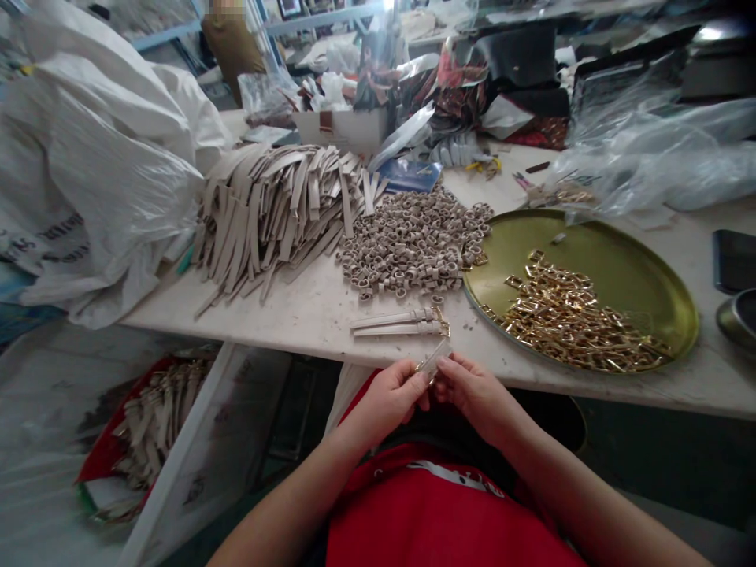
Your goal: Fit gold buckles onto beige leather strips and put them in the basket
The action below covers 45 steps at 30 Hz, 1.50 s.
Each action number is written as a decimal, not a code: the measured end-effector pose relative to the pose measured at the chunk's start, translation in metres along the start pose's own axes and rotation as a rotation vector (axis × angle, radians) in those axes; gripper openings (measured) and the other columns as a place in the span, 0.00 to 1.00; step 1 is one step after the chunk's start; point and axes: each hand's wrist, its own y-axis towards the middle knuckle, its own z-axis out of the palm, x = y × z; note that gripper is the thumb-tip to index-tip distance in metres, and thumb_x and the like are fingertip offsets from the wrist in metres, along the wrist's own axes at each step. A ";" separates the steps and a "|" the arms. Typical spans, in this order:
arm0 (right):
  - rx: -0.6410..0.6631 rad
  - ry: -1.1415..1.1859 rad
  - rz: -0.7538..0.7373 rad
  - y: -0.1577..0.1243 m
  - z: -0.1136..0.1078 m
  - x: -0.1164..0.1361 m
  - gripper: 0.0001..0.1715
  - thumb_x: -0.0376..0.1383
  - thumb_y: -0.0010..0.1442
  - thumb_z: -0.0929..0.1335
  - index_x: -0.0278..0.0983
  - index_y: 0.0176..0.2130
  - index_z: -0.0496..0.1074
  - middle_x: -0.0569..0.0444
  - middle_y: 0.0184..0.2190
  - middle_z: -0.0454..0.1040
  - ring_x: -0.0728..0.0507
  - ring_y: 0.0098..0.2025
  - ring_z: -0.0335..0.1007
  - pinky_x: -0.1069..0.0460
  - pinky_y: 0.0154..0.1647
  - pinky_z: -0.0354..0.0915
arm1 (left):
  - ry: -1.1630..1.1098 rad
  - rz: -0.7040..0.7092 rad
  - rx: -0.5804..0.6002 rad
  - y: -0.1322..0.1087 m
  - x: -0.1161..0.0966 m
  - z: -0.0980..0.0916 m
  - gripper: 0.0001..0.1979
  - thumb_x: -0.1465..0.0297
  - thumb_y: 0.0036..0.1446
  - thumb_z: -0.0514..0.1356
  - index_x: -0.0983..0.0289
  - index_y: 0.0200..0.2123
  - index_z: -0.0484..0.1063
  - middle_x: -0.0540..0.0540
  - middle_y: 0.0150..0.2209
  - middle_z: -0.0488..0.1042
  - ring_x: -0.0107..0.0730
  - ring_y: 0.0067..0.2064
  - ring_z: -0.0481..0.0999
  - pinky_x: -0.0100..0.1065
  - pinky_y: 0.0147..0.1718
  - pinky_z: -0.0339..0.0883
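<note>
Just off the table's front edge, my left hand (397,391) and my right hand (471,387) meet with their fingers closed on one pale grey strap (434,358). A bit of gold metal, apparently a buckle, shows by the left fingers; the rest is covered by my hands. Right beyond them lie a few similar straps (393,324) with gold buckles at their right ends. Behind these spreads a heap of small grey strap loops (407,244). Loose grey straps (265,209) are piled to the left. Gold buckles (567,315) fill the near part of a round gold tray (631,260).
A white sack (100,150) stands at the left. Below it, a red-edged bag (98,457) holds more straps with buckles. At the right edge are a dark phone (734,261) and a metal bowl (741,319). Plastic bags (679,157) and a white box (342,130) lie behind.
</note>
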 end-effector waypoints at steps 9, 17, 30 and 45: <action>-0.128 -0.611 -0.400 -0.018 -0.006 -0.004 0.08 0.41 0.53 0.66 0.38 0.27 0.66 0.56 0.23 0.66 0.47 0.26 0.60 0.52 0.27 0.58 | 0.213 0.150 -0.154 -0.019 -0.001 0.017 0.16 0.60 0.58 0.50 0.65 0.24 0.62 0.48 0.23 0.64 0.24 0.25 0.61 0.26 0.25 0.55; -0.012 -0.652 -0.509 -0.048 -0.007 0.007 0.09 0.41 0.55 0.67 0.39 0.27 0.67 0.56 0.25 0.66 0.47 0.27 0.60 0.53 0.27 0.57 | 0.285 0.163 -0.114 -0.039 -0.010 0.018 0.18 0.57 0.56 0.53 0.64 0.23 0.61 0.45 0.19 0.61 0.22 0.22 0.59 0.25 0.21 0.52; 0.366 -0.647 -0.328 -0.019 -0.006 0.030 0.15 0.45 0.59 0.63 0.37 0.32 0.69 0.56 0.24 0.70 0.48 0.27 0.64 0.54 0.27 0.59 | 0.075 0.178 -0.059 -0.032 -0.016 0.009 0.15 0.64 0.54 0.57 0.65 0.43 0.67 0.45 0.20 0.65 0.19 0.17 0.59 0.22 0.16 0.51; -0.145 -1.726 -0.449 0.111 -0.037 0.072 0.09 0.34 0.59 0.62 0.36 0.32 0.71 0.48 0.33 0.72 0.43 0.34 0.67 0.52 0.32 0.56 | 0.244 0.121 -0.232 0.027 -0.009 -0.030 0.16 0.60 0.58 0.50 0.64 0.25 0.63 0.46 0.19 0.63 0.24 0.23 0.61 0.27 0.25 0.54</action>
